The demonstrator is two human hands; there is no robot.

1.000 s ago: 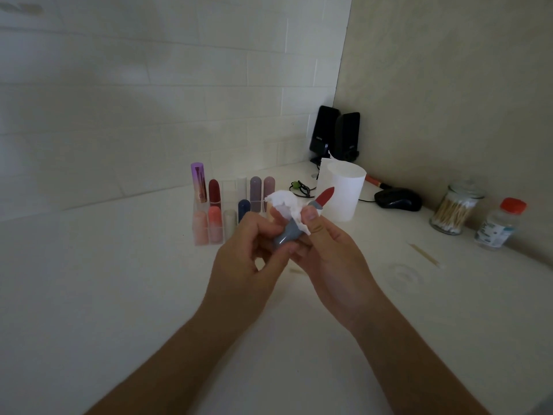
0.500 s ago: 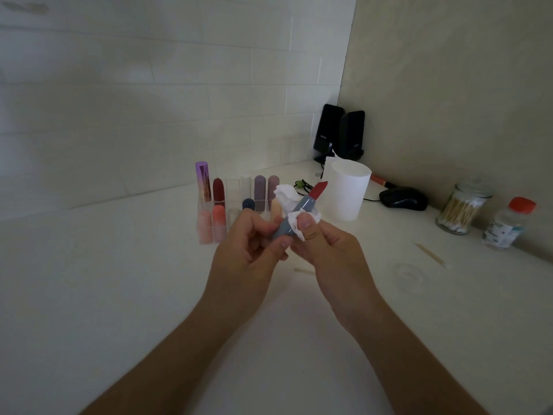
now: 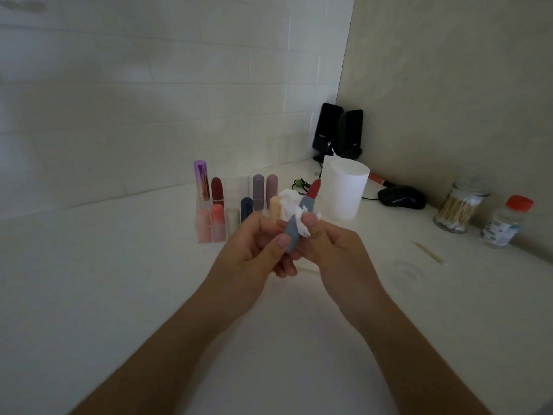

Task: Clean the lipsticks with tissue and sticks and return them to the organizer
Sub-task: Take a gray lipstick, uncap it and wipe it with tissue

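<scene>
Left fingers (image 3: 282,242) around lipstick (image 3: 292,232); right fingers (image 3: 308,219) tight on tissue (image 3: 288,200)

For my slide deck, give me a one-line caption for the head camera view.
Left hand holds an uncapped grey lipstick while the right hand presses tissue against it, organizer behind.

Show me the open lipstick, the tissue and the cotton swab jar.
open lipstick (image 3: 292,232), head view, on its grey-blue barrel
tissue (image 3: 288,199), head view, on its crumpled white top
cotton swab jar (image 3: 457,208), head view, on its glass wall
</scene>
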